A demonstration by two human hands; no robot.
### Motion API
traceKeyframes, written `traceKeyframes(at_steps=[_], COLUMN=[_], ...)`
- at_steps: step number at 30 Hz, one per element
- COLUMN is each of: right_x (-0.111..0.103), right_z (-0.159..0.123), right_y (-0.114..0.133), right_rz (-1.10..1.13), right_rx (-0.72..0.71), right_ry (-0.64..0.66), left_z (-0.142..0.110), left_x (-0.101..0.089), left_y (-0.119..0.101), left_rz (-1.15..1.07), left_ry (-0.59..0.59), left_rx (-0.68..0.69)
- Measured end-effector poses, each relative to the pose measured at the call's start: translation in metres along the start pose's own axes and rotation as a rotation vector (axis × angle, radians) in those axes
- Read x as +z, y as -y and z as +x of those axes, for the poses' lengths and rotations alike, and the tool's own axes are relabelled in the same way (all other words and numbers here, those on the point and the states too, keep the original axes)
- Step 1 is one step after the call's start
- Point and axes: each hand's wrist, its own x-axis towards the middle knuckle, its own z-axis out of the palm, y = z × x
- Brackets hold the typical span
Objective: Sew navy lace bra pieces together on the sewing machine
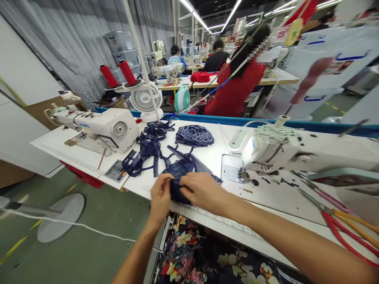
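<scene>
My left hand and my right hand both pinch a dark navy lace garment piece at the front edge of the white sewing table. The left hand's fingers curl round the piece's left edge. My right hand lies over its right part, fingers closed on the fabric. Beyond the hands lie a tangle of navy straps and a navy lace cup. The sewing machine stands just right of my hands, its needle plate close to the right hand.
A second sewing machine sits at the left with two red thread cones and a small white fan behind. Red-handled scissors lie at the right. A person in red sits with their back to me beyond the table.
</scene>
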Motion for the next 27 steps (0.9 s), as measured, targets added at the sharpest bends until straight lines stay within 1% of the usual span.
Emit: traceKeyframes(at_steps=[1,2,3,4,5,6,7,8,9,10,11,12,14,15,16,17,18,19,21,22,23,24,26,27], right_x=[-0.002,-0.005,-0.011,-0.017,-0.024,-0.029,-0.032,-0.032,-0.03,-0.024,-0.017,-0.009,0.006,0.012,0.015,0.017,0.018,0.018,0.015,0.014,0.013,0.012,0.012,0.011], right_z=[0.008,0.016,0.021,0.025,0.026,0.024,0.019,0.012,0.002,-0.01,-0.024,-0.039,-0.072,-0.088,-0.102,-0.114,-0.123,-0.13,-0.138,-0.139,-0.14,-0.14,-0.141,-0.142], right_y=[0.012,0.023,0.032,0.039,0.042,0.041,0.034,0.023,0.008,-0.011,-0.03,-0.05,-0.085,-0.098,-0.108,-0.116,-0.121,-0.125,-0.131,-0.134,-0.136,-0.138,-0.142,-0.143], right_rz=[0.039,0.093,0.228,0.496,0.74,0.973,1.155,1.243,1.265,1.205,1.069,0.993,0.864,0.796,0.725,0.605,0.438,0.242,-0.141,-0.272,-0.34,-0.371,-0.381,-0.375], right_rx=[-0.017,-0.034,-0.059,-0.075,-0.075,-0.054,0.0,0.095,0.212,0.364,0.528,0.611,0.712,0.757,0.787,0.785,0.739,0.649,0.4,0.288,0.215,0.179,0.171,0.175], right_ry=[0.004,-0.002,-0.011,-0.03,-0.036,-0.037,-0.042,-0.044,-0.059,-0.098,-0.101,-0.096,-0.077,-0.076,-0.096,-0.134,-0.178,-0.221,-0.273,-0.28,-0.28,-0.275,-0.259,-0.254], left_z=[0.009,0.022,0.038,0.055,0.072,0.089,0.102,0.112,0.117,0.118,0.113,0.105,0.081,0.069,0.058,0.049,0.044,0.041,0.041,0.042,0.043,0.042,0.036,0.032], left_x=[-0.017,-0.035,-0.052,-0.066,-0.074,-0.075,-0.067,-0.051,-0.028,0.001,0.033,0.065,0.123,0.145,0.162,0.174,0.182,0.188,0.191,0.191,0.189,0.186,0.178,0.173], left_y=[-0.003,-0.012,-0.024,-0.039,-0.055,-0.069,-0.081,-0.087,-0.087,-0.081,-0.072,-0.06,-0.036,-0.026,-0.02,-0.016,-0.014,-0.014,-0.018,-0.02,-0.022,-0.023,-0.024,-0.023], left_rz=[0.066,0.138,0.222,0.312,0.39,0.442,0.49,0.511,0.539,0.55,0.548,0.526,0.484,0.463,0.445,0.424,0.4,0.377,0.352,0.359,0.378,0.401,0.434,0.441], left_ry=[-0.012,-0.028,-0.022,-0.033,-0.046,-0.03,0.033,0.136,0.273,0.429,0.623,0.728,0.835,0.862,0.875,0.872,0.854,0.823,0.737,0.701,0.691,0.705,0.763,0.785], left_rx=[0.091,0.209,0.318,0.416,0.496,0.561,0.615,0.663,0.635,0.571,0.492,0.48,0.48,0.481,0.477,0.467,0.449,0.426,0.389,0.402,0.451,0.535,0.733,0.807])
